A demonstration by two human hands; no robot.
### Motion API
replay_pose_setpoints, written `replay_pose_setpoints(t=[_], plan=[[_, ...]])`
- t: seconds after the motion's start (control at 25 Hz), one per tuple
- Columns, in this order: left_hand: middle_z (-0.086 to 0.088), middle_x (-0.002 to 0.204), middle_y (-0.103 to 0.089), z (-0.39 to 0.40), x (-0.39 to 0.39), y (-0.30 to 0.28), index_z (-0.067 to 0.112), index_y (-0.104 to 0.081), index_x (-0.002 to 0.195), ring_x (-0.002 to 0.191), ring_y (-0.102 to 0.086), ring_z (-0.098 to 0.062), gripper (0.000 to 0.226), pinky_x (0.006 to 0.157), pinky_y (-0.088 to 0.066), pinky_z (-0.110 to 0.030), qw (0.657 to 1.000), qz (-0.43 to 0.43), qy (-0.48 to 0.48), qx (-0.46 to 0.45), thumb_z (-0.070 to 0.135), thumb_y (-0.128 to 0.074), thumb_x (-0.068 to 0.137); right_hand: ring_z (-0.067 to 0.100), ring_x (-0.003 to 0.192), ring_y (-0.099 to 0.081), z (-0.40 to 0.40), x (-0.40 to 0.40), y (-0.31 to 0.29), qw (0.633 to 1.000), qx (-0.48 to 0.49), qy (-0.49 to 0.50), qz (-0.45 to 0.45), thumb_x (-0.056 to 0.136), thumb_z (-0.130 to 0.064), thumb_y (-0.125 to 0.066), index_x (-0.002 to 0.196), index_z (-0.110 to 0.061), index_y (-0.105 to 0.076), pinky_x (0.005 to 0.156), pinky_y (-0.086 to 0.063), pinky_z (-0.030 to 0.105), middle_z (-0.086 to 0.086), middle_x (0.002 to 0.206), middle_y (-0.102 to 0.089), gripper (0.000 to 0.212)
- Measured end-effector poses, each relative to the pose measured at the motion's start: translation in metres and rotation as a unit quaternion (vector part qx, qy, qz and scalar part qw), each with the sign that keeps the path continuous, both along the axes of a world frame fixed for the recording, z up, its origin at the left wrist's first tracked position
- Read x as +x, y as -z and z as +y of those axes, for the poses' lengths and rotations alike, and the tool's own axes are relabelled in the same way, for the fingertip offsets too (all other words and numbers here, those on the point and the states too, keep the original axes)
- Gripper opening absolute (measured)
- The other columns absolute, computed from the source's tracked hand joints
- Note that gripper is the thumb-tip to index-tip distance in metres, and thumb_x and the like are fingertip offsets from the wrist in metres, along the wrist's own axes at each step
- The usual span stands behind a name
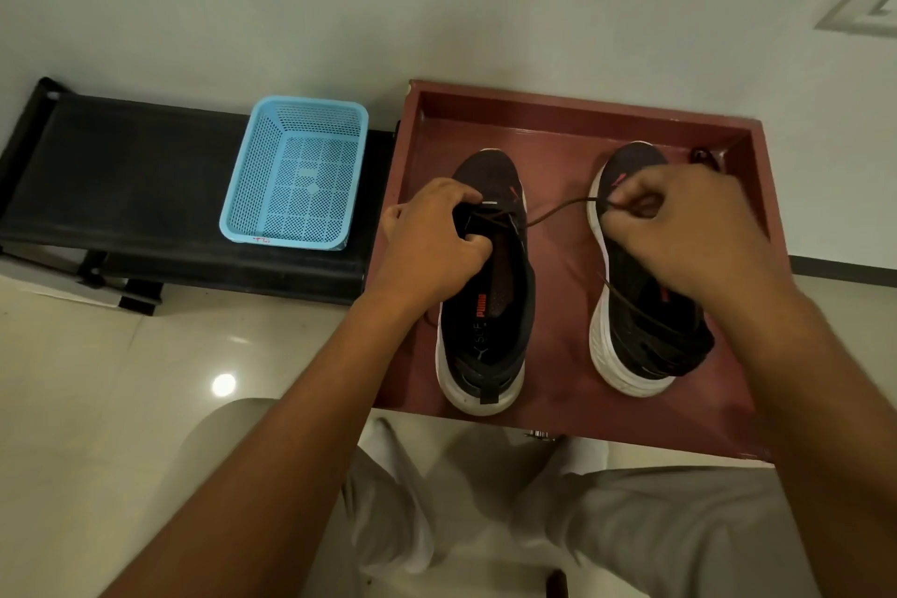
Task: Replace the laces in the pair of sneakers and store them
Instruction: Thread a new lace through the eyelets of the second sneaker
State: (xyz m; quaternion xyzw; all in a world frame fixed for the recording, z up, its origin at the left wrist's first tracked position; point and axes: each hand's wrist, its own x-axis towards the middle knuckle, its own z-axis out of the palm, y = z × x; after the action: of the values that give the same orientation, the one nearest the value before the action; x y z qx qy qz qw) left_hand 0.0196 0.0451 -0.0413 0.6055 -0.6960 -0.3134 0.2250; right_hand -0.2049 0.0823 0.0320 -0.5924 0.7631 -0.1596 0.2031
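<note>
Left hand (432,238) gripping left sneaker (485,287), right hand (679,228) pinching taut lace (558,211) mid-tray (558,112).

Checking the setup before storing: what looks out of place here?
Little: one lace stretches across from the left sneaker to the right hand above the right sneaker, and a small dark bundle sits in the tray's far right corner.

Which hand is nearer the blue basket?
Left. The left hand grips the left sneaker beside the blue basket; the right hand pinches the lace farther away.
</note>
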Motion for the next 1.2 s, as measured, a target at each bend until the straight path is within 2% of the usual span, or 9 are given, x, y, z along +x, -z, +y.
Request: replay_pose_setpoints(t=[0.08,0.16,0.32,0.56,0.68,0.88,1.04,1.12,1.2], plan=[[0.015,0.131,-0.059,0.0,-0.001,0.0,0.027,-0.065,0.126,0.121,-0.055,-0.003,0.047,0.118,-0.029,-0.043,1.0,-0.006,0.001,0.0,0.025,-0.072,0.08,0.028,0.12,-0.059,-0.004,0.018,0.014,0.997,-0.027,-0.063,0.038,0.085,-0.027,-0.074,0.126,-0.028,-0.071,0.103,-0.047,0.049,0.0,0.125,-0.068,0.041],[0.014,0.131,-0.059,0.0,-0.002,0.0,0.027,-0.065,0.127,0.12,-0.056,-0.004,0.047,0.117,-0.03,-0.043,1.0,-0.011,0.002,-0.001,0.025,-0.071,0.08,0.03,0.13,-0.049,-0.012,0.036,0.029,0.991,-0.016,-0.112,0.069,0.09,-0.026,-0.071,0.134,-0.033,-0.065,0.107,-0.038,0.05,-0.001,0.131,-0.065,0.045],[0.013,0.128,-0.06,0.001,-0.004,0.002,0.025,-0.066,0.124,0.115,-0.055,-0.003,0.045,0.115,-0.034,-0.048,1.0,-0.002,-0.006,-0.009,0.023,-0.069,0.079,0.021,0.11,-0.062,-0.022,0.049,0.048,0.991,0.024,-0.095,0.096,0.099,-0.031,-0.062,0.107,-0.034,-0.076,0.097,-0.028,0.041,-0.009,0.097,-0.074,0.016],[0.012,0.128,-0.061,0.003,-0.005,0.005,0.025,-0.065,0.123,0.105,-0.05,0.003,0.042,0.114,-0.037,-0.046,1.0,0.011,-0.018,-0.001,0.018,-0.066,0.082,0.016,0.092,-0.066,-0.02,0.032,0.041,0.995,0.02,-0.059,0.076,0.095,-0.025,-0.068,0.083,-0.029,-0.078,0.102,-0.03,0.043,-0.016,0.072,-0.065,0.015],[0.011,0.129,-0.061,0.002,-0.004,0.003,0.024,-0.065,0.125,0.107,-0.05,0.002,0.042,0.114,-0.037,-0.046,1.0,0.01,-0.018,0.0,0.021,-0.067,0.083,0.014,0.09,-0.068,-0.021,0.028,0.035,0.994,0.049,-0.094,0.01,0.094,-0.026,-0.069,0.088,-0.029,-0.076,0.104,-0.044,0.045,-0.015,0.075,-0.069,0.009],[0.008,0.129,-0.062,0.002,-0.005,0.0,0.022,-0.065,0.126,0.117,-0.058,-0.009,0.044,0.114,-0.036,-0.047,1.0,-0.001,-0.008,-0.001,0.023,-0.07,0.082,0.01,0.065,-0.069,-0.008,0.02,-0.012,0.978,0.034,-0.114,-0.172,0.099,-0.015,-0.067,0.097,-0.022,-0.076,0.071,-0.055,0.024,-0.002,0.073,-0.074,0.012],[0.005,0.131,-0.061,0.004,-0.009,-0.003,0.022,-0.063,0.129,0.122,-0.057,-0.013,0.047,0.115,-0.034,-0.048,1.0,-0.005,-0.007,0.003,0.023,-0.07,0.082,0.026,0.072,-0.07,0.003,0.02,-0.045,0.891,0.065,-0.107,-0.437,0.1,0.006,-0.047,0.108,-0.001,-0.074,0.077,-0.055,0.027,0.019,0.092,-0.075,0.03],[0.005,0.129,-0.06,0.004,-0.011,-0.004,0.023,-0.063,0.128,0.122,-0.057,-0.015,0.049,0.114,-0.034,-0.048,1.0,-0.007,-0.003,0.002,0.022,-0.07,0.08,0.03,0.082,-0.073,0.004,0.02,-0.047,0.873,0.07,-0.125,-0.467,0.094,0.017,-0.043,0.113,0.001,-0.072,0.085,-0.052,0.036,0.021,0.101,-0.076,0.038],[0.005,0.129,-0.058,0.005,-0.014,-0.005,0.024,-0.062,0.13,0.123,-0.055,-0.015,0.051,0.115,-0.032,-0.047,1.0,-0.012,0.002,0.008,0.022,-0.072,0.08,0.027,0.085,-0.075,0.003,0.025,-0.043,0.902,0.012,-0.14,-0.408,0.093,0.014,-0.058,0.111,-0.004,-0.074,0.088,-0.055,0.039,0.013,0.099,-0.079,0.03]])
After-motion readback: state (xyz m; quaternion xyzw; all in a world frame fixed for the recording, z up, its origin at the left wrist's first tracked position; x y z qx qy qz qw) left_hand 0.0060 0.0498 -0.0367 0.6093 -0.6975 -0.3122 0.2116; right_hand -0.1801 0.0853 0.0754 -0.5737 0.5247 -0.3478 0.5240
